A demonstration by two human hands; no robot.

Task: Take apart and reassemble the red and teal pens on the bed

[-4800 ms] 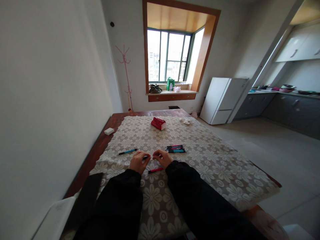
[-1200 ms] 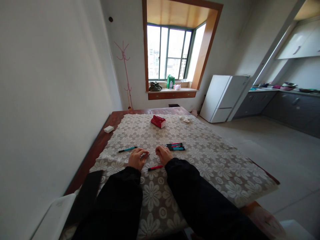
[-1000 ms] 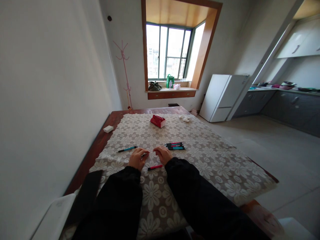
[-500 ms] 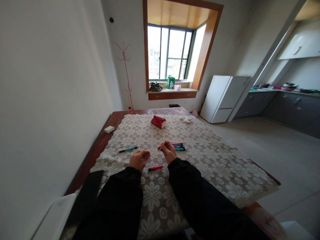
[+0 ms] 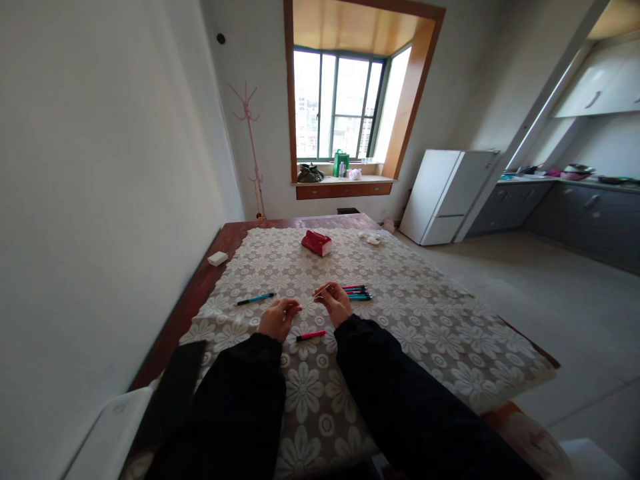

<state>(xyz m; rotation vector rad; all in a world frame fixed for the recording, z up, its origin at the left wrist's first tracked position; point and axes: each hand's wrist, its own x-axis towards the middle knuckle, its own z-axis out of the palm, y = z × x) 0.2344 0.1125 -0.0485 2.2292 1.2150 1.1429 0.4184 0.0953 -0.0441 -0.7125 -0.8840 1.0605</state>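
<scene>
The bench [image 5: 235,228] runs out in front of and to both sides of the hands, its near edge hard to make out between and under the dark sleeves [image 5: 400,380]. A flowered cloth [image 5: 430,307] lies over most of it, leaving dark red wood bare beyond the hands and to their left. Beyond the bench, to the right of the hands, stands a white fridge [image 5: 435,193]. Nearer than the left hand and to its left are a white object [image 5: 107,427], cut off by the bottom of the view, and a dark flat object [image 5: 170,380], partly covered by the sleeve; neither can be named surely. The left hand [image 5: 277,320] has thumb and fingertips drawn together; anything between them is too small to tell. The right hand [image 5: 335,305], near it, pinches a thin white piece [image 5: 319,293], partly hidden by the fingers. A red packet [image 5: 316,243] lies beyond the hands, with crumpled white tissue [image 5: 370,238] to its right. Just beyond the right hand is a row of pens [image 5: 361,297], its left ends covered by that hand. A blue pen [image 5: 256,299] lies beyond and left of the left hand, a red pen [image 5: 311,336] on the near side between both hands. A small white block [image 5: 217,258] sits farther out to the left.
</scene>
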